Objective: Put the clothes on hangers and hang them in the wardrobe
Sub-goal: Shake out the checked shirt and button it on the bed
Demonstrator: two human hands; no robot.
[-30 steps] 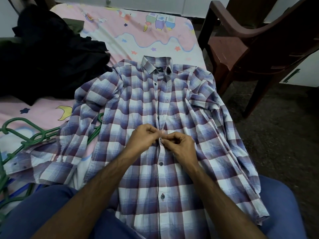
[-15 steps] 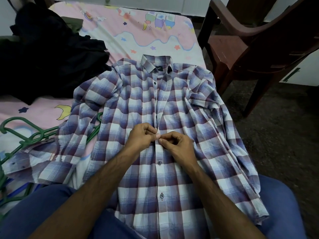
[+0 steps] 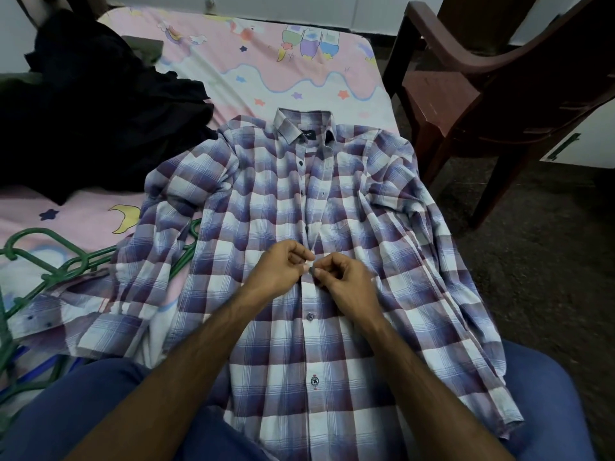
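Both hands, left hand (image 3: pixel 278 271) and right hand (image 3: pixel 346 281), pinch the shirt (image 3: pixel 332 207) placket at a button (image 3: pixel 311 270); should keep edges aligned, push it fully through.

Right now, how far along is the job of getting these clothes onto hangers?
Early. The plaid shirt lies flat on the bed, lower buttons fastened. Both the left hand and right hand pinch its placket at a middle button. Green hangers lie unused, and the dark clothes are untouched.

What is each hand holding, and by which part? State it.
Both hands hold the plaid shirt at its front placket, mid-chest. The left hand pinches the placket edge; the right hand pinches a button there. Nothing else is held.
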